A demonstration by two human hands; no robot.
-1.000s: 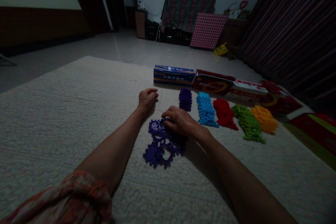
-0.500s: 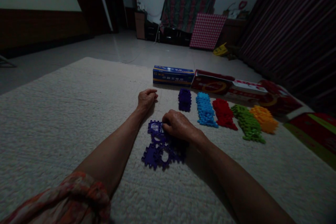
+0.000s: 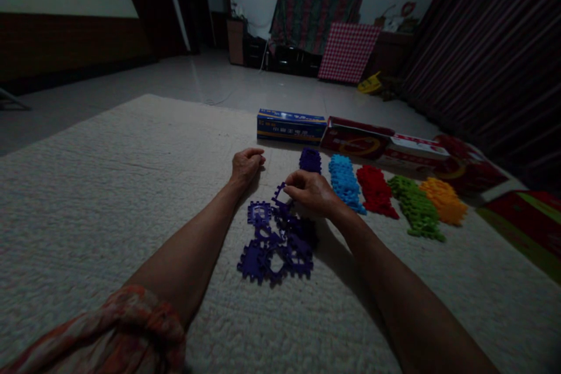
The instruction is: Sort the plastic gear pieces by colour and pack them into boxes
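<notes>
My left hand (image 3: 248, 165) rests on the mat with its fingers curled in, and nothing shows in them. With thumb and fingers, my right hand (image 3: 310, 191) pinches a purple interlocking building piece (image 3: 279, 193), a square frame with notched edges, tilted above the pile. Below it lies a loose heap of purple interlocking pieces (image 3: 276, 263), some with cut-out middles. Just behind my right hand stands a stack of purple pieces (image 3: 310, 160), its near end hidden by the hand.
Rows of blue (image 3: 345, 184), red (image 3: 376, 191), green (image 3: 416, 207) and orange pieces (image 3: 443, 201) lie to the right on the pale mat (image 3: 109, 198). Behind them stand a blue box (image 3: 291, 127) and dark red boxes (image 3: 357, 137). A red and green box (image 3: 526, 222) sits far right.
My right hand has lifted away from the heap, up and to the right, with a purple piece in its pinch. More of the heap now shows. The left hand has stayed put.
</notes>
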